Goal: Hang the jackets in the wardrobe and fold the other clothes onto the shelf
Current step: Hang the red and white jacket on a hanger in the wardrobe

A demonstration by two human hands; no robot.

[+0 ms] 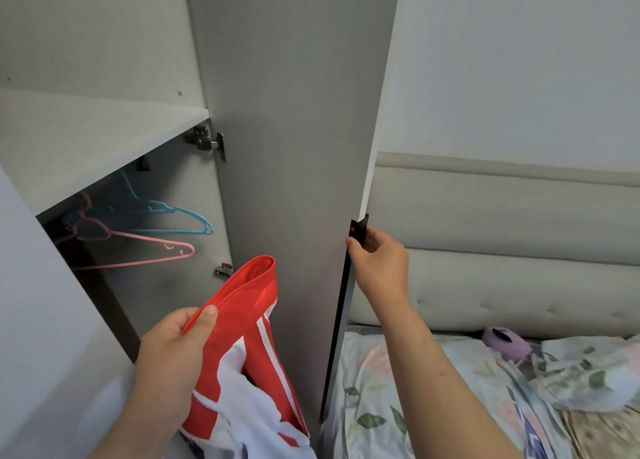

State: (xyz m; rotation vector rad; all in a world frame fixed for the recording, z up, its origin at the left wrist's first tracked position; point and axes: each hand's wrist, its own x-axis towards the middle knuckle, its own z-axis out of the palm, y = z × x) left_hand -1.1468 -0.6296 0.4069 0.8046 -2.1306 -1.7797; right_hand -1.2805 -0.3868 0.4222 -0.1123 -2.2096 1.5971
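Observation:
My left hand [173, 351] grips a red and white jacket [249, 340] by its red collar, low in front of the open wardrobe. My right hand [379, 261] holds the black handle [356, 231] on the edge of the grey wardrobe door [294, 146], which stands open towards me. Inside the wardrobe hang a blue hanger [173, 216] and a pink hanger [145, 250], both bare, under a white shelf [86, 139]. The rail they hang from is mostly hidden in shadow.
To the right is a bed with a floral sheet [381, 389], a padded beige headboard [502, 233], a purple soft toy [509, 340] and a crumpled floral cloth [595, 372]. A second white door panel [34, 302] stands at the left edge.

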